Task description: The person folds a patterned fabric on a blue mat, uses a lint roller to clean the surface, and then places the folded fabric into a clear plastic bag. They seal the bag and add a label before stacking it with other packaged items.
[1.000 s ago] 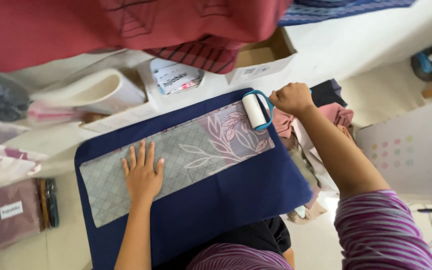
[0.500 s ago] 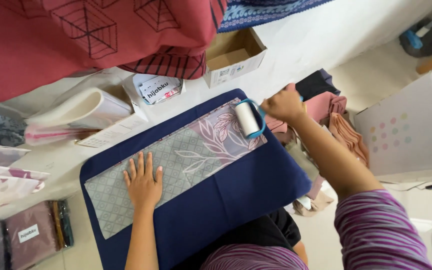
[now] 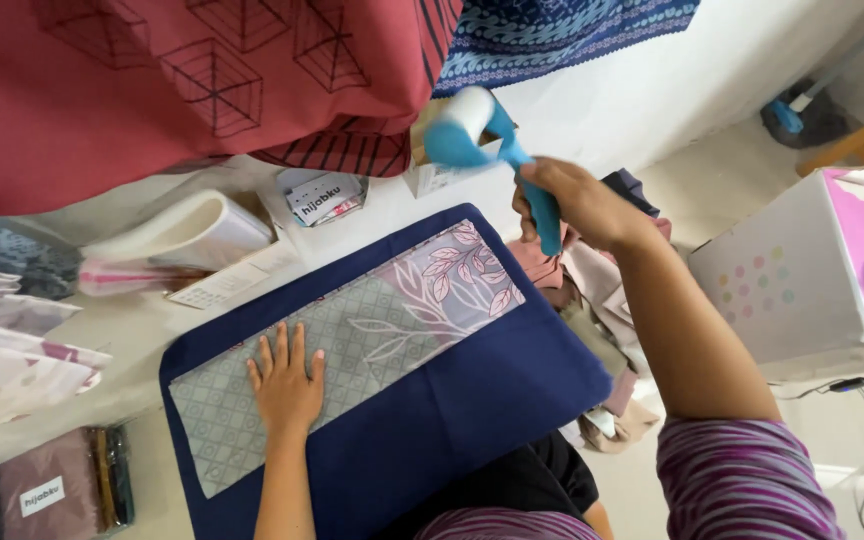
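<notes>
Setting: pale surface [image 3: 132, 330] crowded with fabric goods, red patterned cloth [image 3: 152, 90] and blue patterned cloth [image 3: 572, 30] hanging over its far side.
Right hand: right hand [image 3: 577, 205] is closed in a fist around the blue handle of the lint roller [image 3: 472, 130], held up in the air, clear of the work, roller head tipped toward the hanging cloths.
Lint roller: looks light and rigid, a plastic grip with a white sticky drum; the handle is the only sensible place to hold it, since the drum would probably cling to skin and cloth.
Left hand: left hand [image 3: 285, 385] lies flat and open, fingers spread, palm pressing on the grey patterned scarf [image 3: 372, 330]; it grips nothing.
Scarf: folded into a long strip lying slantwise on the navy pad [image 3: 452, 420]; it appears thin, soft and limp, likely to slide or wrinkle unless pinned by a flat palm, and best lifted by a folded edge.
Navy pad: rests on the surface in front of the person, looks soft and slightly cushioned.
Around: white curved tray [image 3: 182, 235] and printed cards [image 3: 317, 195] beyond the pad; bagged scarves [image 3: 52, 490] at the near left; pink and white box [image 3: 822, 270] to the right; heap of folded cloths [image 3: 592, 320] just off the pad's right edge.
</notes>
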